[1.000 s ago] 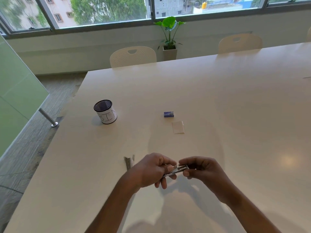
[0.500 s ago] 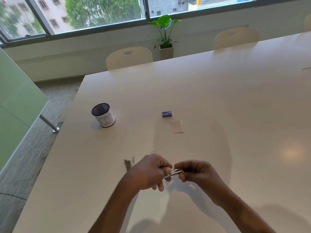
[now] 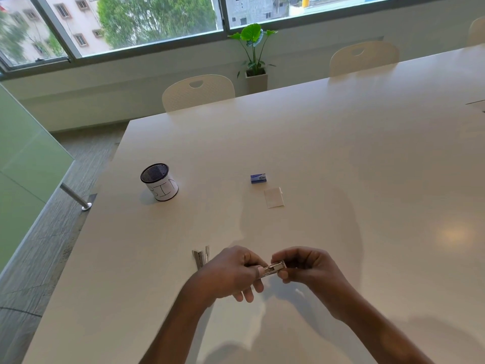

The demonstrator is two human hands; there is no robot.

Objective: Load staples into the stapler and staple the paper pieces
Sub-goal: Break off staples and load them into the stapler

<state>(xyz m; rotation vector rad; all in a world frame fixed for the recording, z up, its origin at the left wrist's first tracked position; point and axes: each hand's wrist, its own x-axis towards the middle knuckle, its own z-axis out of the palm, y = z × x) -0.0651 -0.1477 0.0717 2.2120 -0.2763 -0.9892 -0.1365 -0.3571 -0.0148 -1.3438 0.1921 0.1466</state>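
A green glass panel (image 3: 29, 164) stands at far left beside the bench (image 3: 367, 158). On the bench's left part sits a mesh cup (image 3: 159, 182), upright, with a paper label round it. Behind the bench's far edge a chair (image 3: 198, 91) is pushed in. Nearer, a few thin metal strips (image 3: 200, 258) lie on the bench, just beside the left hand (image 3: 231, 273); I cannot tell whether they touch it. That hand's grip is closed round the left end of the stapler (image 3: 273, 269), fingers curled, with two fingertips hanging below. A plant (image 3: 254, 48) stands in a white pot by the window wall. A small blue box (image 3: 258, 178) lies mid-bench, and just beside it, toward the person, lies the paper (image 3: 274, 197), flat. Both are well apart from the hands. The stapler, small and silvery, is held between the two hands above the near part of the bench, tilted up to the right. The right hand (image 3: 307, 269) grips its right end in a pinch of thumb and forefinger, the other fingers curled. A second chair (image 3: 363, 57) stands at far right.
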